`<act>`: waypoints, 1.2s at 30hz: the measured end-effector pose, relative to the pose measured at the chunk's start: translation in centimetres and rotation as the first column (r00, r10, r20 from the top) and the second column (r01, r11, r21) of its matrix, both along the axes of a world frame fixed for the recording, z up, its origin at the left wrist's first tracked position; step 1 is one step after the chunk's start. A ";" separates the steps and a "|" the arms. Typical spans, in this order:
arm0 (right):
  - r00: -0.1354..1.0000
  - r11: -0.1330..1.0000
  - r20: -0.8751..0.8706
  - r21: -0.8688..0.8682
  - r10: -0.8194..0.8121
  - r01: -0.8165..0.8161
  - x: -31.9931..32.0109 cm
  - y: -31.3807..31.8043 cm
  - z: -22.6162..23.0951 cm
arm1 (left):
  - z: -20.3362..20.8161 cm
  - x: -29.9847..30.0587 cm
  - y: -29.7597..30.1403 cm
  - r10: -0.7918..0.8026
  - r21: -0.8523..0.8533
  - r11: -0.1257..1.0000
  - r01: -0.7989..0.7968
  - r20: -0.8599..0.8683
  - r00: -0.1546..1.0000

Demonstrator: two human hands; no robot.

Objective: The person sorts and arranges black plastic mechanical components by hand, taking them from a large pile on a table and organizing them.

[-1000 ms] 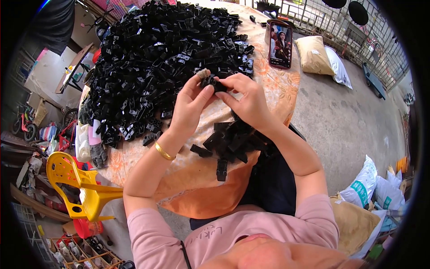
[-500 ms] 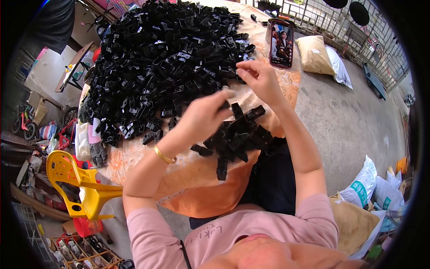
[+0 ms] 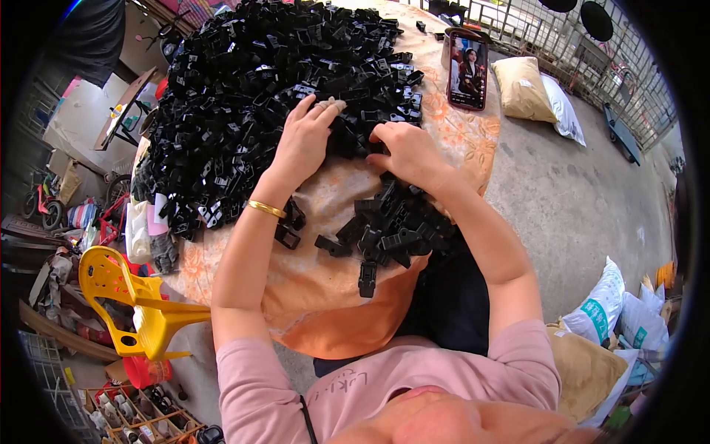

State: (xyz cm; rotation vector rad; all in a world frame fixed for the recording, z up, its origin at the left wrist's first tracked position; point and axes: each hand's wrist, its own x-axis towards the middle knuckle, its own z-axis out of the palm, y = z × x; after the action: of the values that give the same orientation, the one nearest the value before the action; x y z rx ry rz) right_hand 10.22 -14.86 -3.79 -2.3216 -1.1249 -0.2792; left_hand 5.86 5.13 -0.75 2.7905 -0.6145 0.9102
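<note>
A large heap of small black plastic parts (image 3: pixel 244 96) covers much of the table. My left hand (image 3: pixel 305 144) reaches onto the heap's near edge, fingers stretched out over the parts; pale covers show on some fingertips. To its right, my right hand (image 3: pixel 410 152) is closed, thumb and index finger curled around a black plastic part, mostly hidden against the dark heap. Below the right hand, a smaller cluster of black parts (image 3: pixel 396 229) lies at the table's near edge. A few loose black parts (image 3: pixel 288 235) rest beside my left forearm.
An orange patterned cloth (image 3: pixel 325 285) covers the table. A phone (image 3: pixel 467 70) with a lit screen stands at the far right. A yellow plastic chair (image 3: pixel 140 303) is at the left. Filled sacks (image 3: pixel 523 89) lie on the floor to the right.
My left hand has moved up and left, from above the small cluster onto the heap. My right hand has come down and left, closer to the heap's near edge.
</note>
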 end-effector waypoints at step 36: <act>0.952 0.764 0.223 0.571 0.208 -0.300 -4.2 -0.7 2.5 | 2.2 -4.6 -4.1 -0.645 -0.951 0.079 -0.298 -0.276 0.712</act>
State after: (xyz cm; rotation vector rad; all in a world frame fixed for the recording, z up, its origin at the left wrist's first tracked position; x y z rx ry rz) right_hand 5.99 -15.57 -1.31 -1.5834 -1.1922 -0.6147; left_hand 1.27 1.08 1.46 1.3620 -0.0654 -0.0168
